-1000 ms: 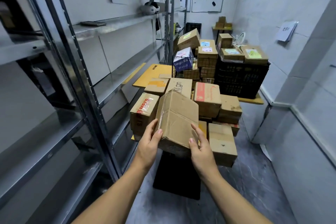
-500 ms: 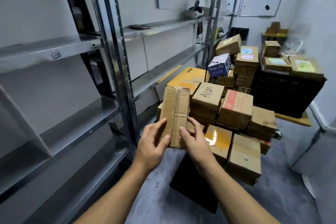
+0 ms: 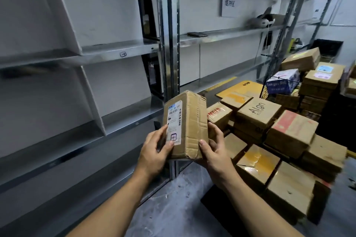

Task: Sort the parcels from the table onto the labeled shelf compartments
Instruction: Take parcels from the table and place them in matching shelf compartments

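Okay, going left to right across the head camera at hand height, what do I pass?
Shelf divider → left hand → parcel → right hand → Align box → red-label box.

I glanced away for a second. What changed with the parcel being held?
The parcel moved left from the pile toward the shelf and was turned, so its label now faces the camera. The left hand and right hand keep gripping it. The pile stayed put.

single head-worn view, forward and down, close over both hands [image 3: 185, 152], shelving [image 3: 119, 54] left
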`<state>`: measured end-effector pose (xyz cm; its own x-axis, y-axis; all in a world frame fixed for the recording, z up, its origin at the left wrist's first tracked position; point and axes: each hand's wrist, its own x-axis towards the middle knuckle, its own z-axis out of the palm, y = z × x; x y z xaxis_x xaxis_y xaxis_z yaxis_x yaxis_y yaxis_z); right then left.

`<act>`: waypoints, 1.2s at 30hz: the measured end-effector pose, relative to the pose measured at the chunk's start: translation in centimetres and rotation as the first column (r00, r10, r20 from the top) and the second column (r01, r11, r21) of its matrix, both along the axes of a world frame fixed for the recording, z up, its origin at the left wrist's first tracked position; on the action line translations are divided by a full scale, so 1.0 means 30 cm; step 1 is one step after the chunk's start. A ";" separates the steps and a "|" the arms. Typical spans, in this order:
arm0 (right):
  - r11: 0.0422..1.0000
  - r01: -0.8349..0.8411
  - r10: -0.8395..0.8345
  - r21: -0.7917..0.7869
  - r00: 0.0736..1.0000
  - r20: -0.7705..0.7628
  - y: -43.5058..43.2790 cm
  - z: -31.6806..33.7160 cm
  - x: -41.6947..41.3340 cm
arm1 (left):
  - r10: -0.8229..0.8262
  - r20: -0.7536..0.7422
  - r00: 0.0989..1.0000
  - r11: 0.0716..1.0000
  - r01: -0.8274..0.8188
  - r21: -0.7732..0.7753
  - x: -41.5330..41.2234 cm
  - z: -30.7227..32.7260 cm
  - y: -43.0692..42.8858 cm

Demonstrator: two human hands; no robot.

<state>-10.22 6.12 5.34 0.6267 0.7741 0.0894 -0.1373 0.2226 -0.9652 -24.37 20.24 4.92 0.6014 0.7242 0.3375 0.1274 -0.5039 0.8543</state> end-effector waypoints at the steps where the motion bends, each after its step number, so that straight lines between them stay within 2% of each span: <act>1: 0.999 -0.044 0.044 0.010 0.999 -0.007 0.001 0.002 -0.013 | 0.032 0.014 0.999 0.999 -0.032 -0.004 -0.029 -0.002 -0.003; 7: 0.959 -0.280 0.280 0.050 0.960 0.004 0.050 -0.014 -0.096 | 0.152 0.085 0.985 0.980 -0.139 -0.142 -0.195 -0.017 -0.039; 9: 0.954 -0.299 0.296 0.012 0.951 0.092 0.082 -0.028 -0.138 | 0.216 0.082 0.973 0.971 -0.205 -0.123 -0.261 -0.021 -0.048; 15: 0.969 -0.219 0.246 -0.112 0.892 0.380 0.161 -0.025 -0.299 | 0.412 0.022 0.911 0.911 -0.412 0.008 -0.495 -0.006 -0.069; 20: 0.923 -0.354 0.386 -0.152 0.844 0.373 0.221 -0.003 -0.482 | 0.561 0.007 0.828 0.820 -0.558 0.127 -0.684 0.000 -0.087; 26: 0.837 -0.523 0.542 -0.161 0.754 0.371 0.284 0.016 -0.791 | 0.669 -0.023 0.743 0.731 -0.653 0.199 -0.989 0.016 -0.126; 36: 0.734 -0.678 0.655 -0.032 0.695 0.298 0.310 0.109 -1.505 | 0.796 0.023 0.604 0.570 -0.763 0.304 -1.658 0.112 -0.243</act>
<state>-55.38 15.43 8.60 -0.1112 0.9625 0.2475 -0.0152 0.2474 -0.9688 -74.11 12.95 8.27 -0.1120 0.8239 0.5556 0.6569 -0.3582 0.6635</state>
